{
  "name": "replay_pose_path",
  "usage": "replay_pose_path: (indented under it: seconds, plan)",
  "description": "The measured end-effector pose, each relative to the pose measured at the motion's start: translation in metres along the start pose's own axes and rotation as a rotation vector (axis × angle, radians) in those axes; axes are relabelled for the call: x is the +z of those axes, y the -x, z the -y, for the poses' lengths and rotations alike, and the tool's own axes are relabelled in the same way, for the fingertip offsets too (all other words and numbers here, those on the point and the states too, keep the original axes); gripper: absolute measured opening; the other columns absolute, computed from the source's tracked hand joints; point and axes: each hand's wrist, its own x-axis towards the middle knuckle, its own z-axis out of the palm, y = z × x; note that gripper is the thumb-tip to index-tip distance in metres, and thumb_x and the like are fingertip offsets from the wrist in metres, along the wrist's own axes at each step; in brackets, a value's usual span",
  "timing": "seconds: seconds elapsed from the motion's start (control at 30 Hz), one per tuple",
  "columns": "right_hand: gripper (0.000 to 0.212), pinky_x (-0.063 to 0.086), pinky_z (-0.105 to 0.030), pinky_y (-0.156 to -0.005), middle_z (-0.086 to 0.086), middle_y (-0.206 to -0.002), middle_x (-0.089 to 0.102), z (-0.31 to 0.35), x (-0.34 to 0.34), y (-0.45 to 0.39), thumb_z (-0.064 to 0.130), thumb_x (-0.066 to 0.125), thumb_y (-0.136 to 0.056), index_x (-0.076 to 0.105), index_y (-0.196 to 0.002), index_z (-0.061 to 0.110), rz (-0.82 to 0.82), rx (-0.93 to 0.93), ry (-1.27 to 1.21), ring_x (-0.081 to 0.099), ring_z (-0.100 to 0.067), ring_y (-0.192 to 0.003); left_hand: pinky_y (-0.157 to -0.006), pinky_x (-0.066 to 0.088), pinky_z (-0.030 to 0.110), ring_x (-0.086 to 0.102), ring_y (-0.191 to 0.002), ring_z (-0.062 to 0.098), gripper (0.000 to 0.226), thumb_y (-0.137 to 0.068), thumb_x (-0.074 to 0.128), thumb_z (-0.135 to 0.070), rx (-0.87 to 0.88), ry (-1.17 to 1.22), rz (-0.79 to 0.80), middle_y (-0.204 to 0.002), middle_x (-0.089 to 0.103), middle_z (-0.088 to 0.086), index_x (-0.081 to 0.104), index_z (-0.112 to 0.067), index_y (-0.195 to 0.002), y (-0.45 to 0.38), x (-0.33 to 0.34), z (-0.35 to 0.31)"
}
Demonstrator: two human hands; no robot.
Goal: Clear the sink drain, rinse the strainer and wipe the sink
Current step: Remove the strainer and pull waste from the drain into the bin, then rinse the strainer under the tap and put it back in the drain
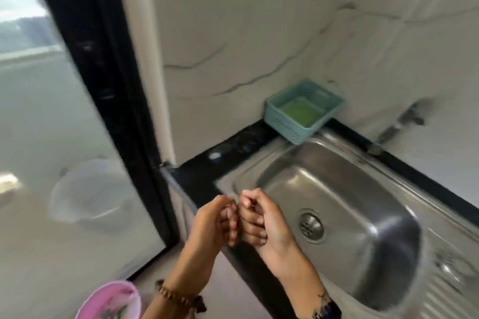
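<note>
A stainless steel sink point(344, 189) is set in a black counter. In its drain sits a round metal strainer point(311, 225). My left hand point(217, 220) and my right hand point(261, 220) hover together over the sink's front left corner, fingers curled, knuckles touching. I see nothing held in either hand. A wall tap point(399, 127) sticks out above the sink's far rim. The view is blurred.
A teal basket point(303, 111) with a green sponge inside stands on the counter corner behind the sink. A drainboard point(451, 280) lies at the right. A pink bin point(111, 300) sits low left. A glass door with a black frame point(111, 85) fills the left.
</note>
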Motion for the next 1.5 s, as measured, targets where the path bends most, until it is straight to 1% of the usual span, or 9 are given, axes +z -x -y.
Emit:
replay_pose_path:
  seconds: [0.33, 0.63, 0.77, 0.9, 1.1, 1.2, 1.3, 1.37, 1.5]
  plan:
    - [0.031, 0.015, -0.011, -0.028, 0.009, -0.035, 0.035, 0.059, -0.138, 0.052, 0.021, 0.044, -0.093, 0.048, -0.063, 0.016, -0.548, -0.314, -0.035, 0.023, -0.003, -0.025, -0.033, 0.033, 0.014, 0.043, -0.03, 0.006, 0.039, -0.092, 0.039, -0.015, -0.156, -0.535, 0.384, -0.039, 0.05, -0.004, 0.053, -0.011, -0.055, -0.062, 0.162, 0.065]
    - [0.027, 0.03, -0.014, -0.035, 0.007, -0.043, 0.054, 0.063, -0.239, 0.05, 0.016, 0.05, -0.09, 0.06, -0.065, 0.014, -1.02, -0.247, -0.009, 0.04, -0.004, -0.031, -0.042, 0.043, 0.017, 0.05, -0.047, 0.013, 0.025, -0.092, 0.047, -0.012, -0.287, -0.818, 0.546, -0.058, 0.055, 0.004, 0.054, -0.01, -0.068, -0.123, 0.228, 0.138]
    - [0.019, 0.04, -0.018, -0.046, -0.001, -0.064, 0.06, 0.06, -0.289, 0.073, 0.017, 0.051, -0.09, 0.06, -0.074, 0.014, -1.234, -0.312, 0.131, 0.05, -0.013, -0.052, -0.051, 0.042, 0.021, 0.053, -0.054, 0.014, 0.018, -0.087, 0.054, -0.013, -0.305, -0.962, 0.677, -0.066, 0.06, 0.002, 0.057, -0.015, -0.07, -0.14, 0.264, 0.177]
    - [0.016, 0.051, -0.04, -0.082, -0.015, -0.104, 0.062, 0.063, -0.344, 0.104, 0.015, 0.056, -0.089, 0.058, -0.101, 0.006, -1.498, -0.255, 0.513, 0.059, -0.028, -0.093, -0.049, 0.047, 0.019, 0.054, -0.057, 0.013, 0.016, -0.089, 0.051, -0.007, -0.338, -0.963, 0.691, -0.068, 0.058, 0.002, 0.059, -0.013, -0.077, -0.145, 0.303, 0.213]
    - [0.088, 0.036, -0.043, -0.105, -0.009, -0.141, 0.037, 0.073, -0.408, 0.124, 0.038, 0.076, -0.072, 0.027, -0.142, 0.016, -1.408, 0.001, 0.894, 0.034, -0.028, -0.129, -0.062, 0.047, 0.027, 0.052, -0.065, 0.018, 0.027, -0.086, 0.049, -0.001, -0.23, -0.967, 0.647, -0.07, 0.052, 0.005, 0.05, -0.017, -0.064, -0.138, 0.337, 0.252]
    - [0.086, 0.033, -0.041, -0.103, -0.005, -0.14, 0.044, 0.064, -0.421, 0.12, 0.044, 0.073, -0.072, 0.028, -0.142, 0.021, -1.41, -0.011, 0.997, 0.04, -0.026, -0.126, -0.073, 0.047, 0.035, 0.051, -0.078, 0.02, 0.027, -0.087, 0.048, -0.002, -0.198, -0.963, 0.586, -0.077, 0.051, 0.007, 0.049, -0.019, -0.066, -0.134, 0.341, 0.262]
    - [0.083, 0.035, -0.039, -0.099, -0.005, -0.136, 0.045, 0.059, -0.424, 0.117, 0.045, 0.072, -0.072, 0.029, -0.139, 0.021, -1.404, -0.008, 1.086, 0.042, -0.025, -0.12, -0.082, 0.05, 0.035, 0.054, -0.085, 0.021, 0.017, -0.092, 0.043, -0.002, -0.188, -0.912, 0.525, -0.086, 0.056, 0.008, 0.059, -0.008, -0.093, -0.132, 0.338, 0.269]
    - [0.085, 0.036, -0.038, -0.098, -0.005, -0.136, 0.043, 0.057, -0.421, 0.115, 0.044, 0.074, -0.072, 0.028, -0.139, 0.021, -1.379, -0.013, 1.1, 0.041, -0.025, -0.12, -0.073, 0.051, 0.028, 0.055, -0.081, 0.018, 0.021, -0.093, 0.041, 0.0, -0.217, -0.855, 0.495, -0.087, 0.056, 0.01, 0.057, -0.001, -0.106, -0.132, 0.335, 0.269]
    - [0.087, 0.039, -0.034, -0.098, -0.003, -0.135, 0.041, 0.059, -0.402, 0.108, 0.044, 0.076, -0.07, 0.029, -0.14, 0.022, -1.248, -0.2, 0.996, 0.042, -0.024, -0.12, -0.062, 0.052, 0.022, 0.056, -0.074, 0.015, 0.012, -0.093, 0.046, -0.001, -0.405, -0.602, 0.397, -0.088, 0.058, 0.009, 0.052, -0.007, -0.101, -0.136, 0.325, 0.251]
